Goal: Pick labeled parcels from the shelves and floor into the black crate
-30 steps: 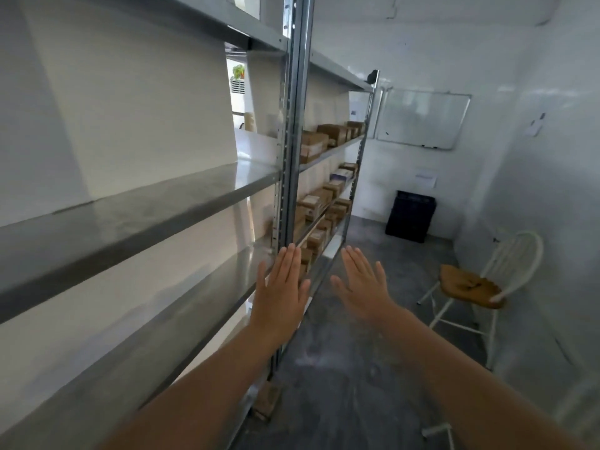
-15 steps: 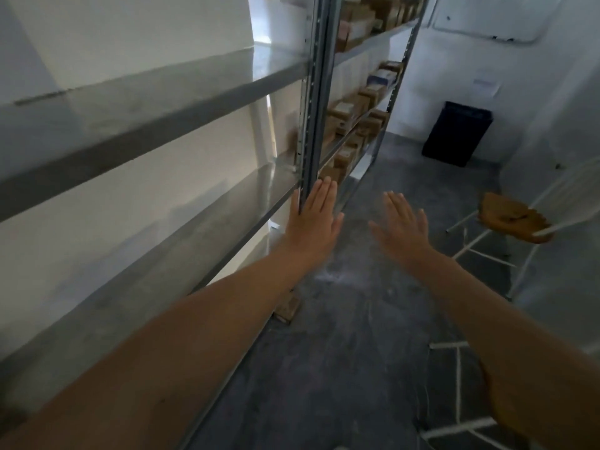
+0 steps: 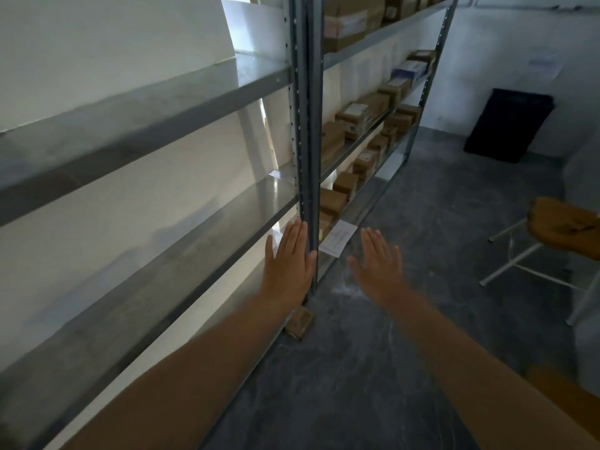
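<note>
Head view showed the left hand [image 3: 287, 264] and right hand [image 3: 378, 264] flat-fingered, holding nothing. Parcels [image 3: 352, 113] sat on the far shelves [image 3: 373, 39], the black crate [image 3: 509, 125] far right. Picking apparently not yet begun.

Open grey floor [image 3: 422, 248] runs from the right hand [image 3: 380, 266] to the black crate [image 3: 509, 125] at the far wall. A metal shelf upright [image 3: 306, 125] stands just beside the left hand [image 3: 287, 267]. A white chair [image 3: 565, 222] crowds the aisle's right edge.
</note>
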Tool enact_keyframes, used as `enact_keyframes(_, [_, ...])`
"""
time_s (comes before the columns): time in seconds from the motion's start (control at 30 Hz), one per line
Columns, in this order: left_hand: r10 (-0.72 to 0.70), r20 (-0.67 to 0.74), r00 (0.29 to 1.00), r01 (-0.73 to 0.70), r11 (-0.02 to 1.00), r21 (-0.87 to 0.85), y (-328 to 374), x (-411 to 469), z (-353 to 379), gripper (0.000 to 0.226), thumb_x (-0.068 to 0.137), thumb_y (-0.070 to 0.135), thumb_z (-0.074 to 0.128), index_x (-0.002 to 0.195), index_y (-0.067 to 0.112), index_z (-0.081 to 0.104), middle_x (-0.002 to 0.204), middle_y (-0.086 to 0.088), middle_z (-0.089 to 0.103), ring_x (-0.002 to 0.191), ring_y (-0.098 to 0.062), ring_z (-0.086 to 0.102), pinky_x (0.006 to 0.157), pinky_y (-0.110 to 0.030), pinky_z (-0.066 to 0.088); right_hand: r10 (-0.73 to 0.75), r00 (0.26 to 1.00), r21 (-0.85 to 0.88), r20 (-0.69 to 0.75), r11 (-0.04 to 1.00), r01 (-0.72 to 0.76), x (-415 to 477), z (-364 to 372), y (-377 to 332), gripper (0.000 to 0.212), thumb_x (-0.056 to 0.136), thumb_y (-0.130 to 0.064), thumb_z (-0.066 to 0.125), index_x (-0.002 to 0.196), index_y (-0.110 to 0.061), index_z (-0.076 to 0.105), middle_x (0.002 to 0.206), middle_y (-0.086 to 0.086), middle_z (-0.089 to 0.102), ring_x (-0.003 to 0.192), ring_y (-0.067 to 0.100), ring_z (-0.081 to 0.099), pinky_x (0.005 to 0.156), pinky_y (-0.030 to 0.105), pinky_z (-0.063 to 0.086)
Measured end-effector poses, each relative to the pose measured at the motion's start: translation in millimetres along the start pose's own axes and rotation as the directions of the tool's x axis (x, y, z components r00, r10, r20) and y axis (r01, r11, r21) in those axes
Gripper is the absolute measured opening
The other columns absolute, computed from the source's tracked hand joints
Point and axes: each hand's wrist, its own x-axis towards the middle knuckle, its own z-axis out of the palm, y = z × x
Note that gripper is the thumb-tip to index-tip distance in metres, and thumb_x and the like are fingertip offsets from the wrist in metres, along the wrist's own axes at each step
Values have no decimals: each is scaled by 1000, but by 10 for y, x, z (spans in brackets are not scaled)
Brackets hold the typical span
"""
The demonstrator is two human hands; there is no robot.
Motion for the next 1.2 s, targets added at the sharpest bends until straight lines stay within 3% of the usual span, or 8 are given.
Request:
enact_keyframes(0.1, [0,23,1000,0,1000,15,169,-144,261,61,104,46,24,157,17,13,164,2,6,150,-12,-5,122,-42,-5,-14,998,-10,62,1000,15,40,128,228,68,102,-44,28,157,-13,1,165,1,-4,151,15,-8,121,50,-4])
enact_keyframes(0.23, [-42,44,998,40,999,36,314,-181,489,63,104,47,28,157,18,12,165,2,5,151,-12,-5,116,-32,-16,-21,998,-28,65,999,23,104,237,463,88,82,-55,13,157,-12,2,165,4,0,152,18,-5,120,52,-1])
enact_keyframes(0.53, [-41,61,997,39,998,41,305,106,529,62,105,47,24,157,19,8,164,4,0,151,-13,-7,117,-35,-16,-40,995,-24,94,999,43,300,198,669,78,94,-52,21,157,-14,-5,165,1,-6,151,15,-11,120,51,-6])
enact_keyframes(0.67, [-9,68,998,9,1000,1,244,263,612,80,92,62,-5,157,19,10,164,3,3,151,-15,-2,114,-32,-21,-40,994,-49,101,998,45,463,158,636,78,101,-46,37,157,-14,-7,165,1,-10,150,16,-15,119,49,-9])
enact_keyframes(0.73, [-32,57,998,34,999,-34,233,358,650,80,91,62,-9,157,20,9,165,3,3,151,-14,-4,117,-36,-16,-37,994,-56,103,998,43,548,95,557,76,102,-43,37,157,-13,-7,165,1,-11,150,16,-16,119,49,-9])
enact_keyframes(0.83, [-40,43,998,45,992,-122,196,476,719,61,103,47,20,157,19,11,164,2,7,149,-10,-8,123,-46,-1,-36,993,-77,116,996,45,690,13,408,75,102,-41,36,157,-14,-7,165,0,-12,150,14,-16,121,48,-9])
enact_keyframes(1.1, [-15,-25,1000,11,984,-175,-238,913,742,62,101,45,18,156,16,16,162,0,14,150,-14,6,123,-43,5,-64,993,-131,94,988,77,1251,78,-9,72,103,-41,34,157,-16,-5,165,-2,-8,150,13,-14,121,48,-7])
enact_keyframes(1.2, [-45,-13,999,42,979,-201,-441,908,795,57,99,40,31,148,11,35,153,-7,40,143,-22,34,113,-53,33,-34,988,-153,151,987,58,1361,266,-217,72,103,-39,35,157,-15,-6,165,-2,-10,150,13,-14,121,47,-8])
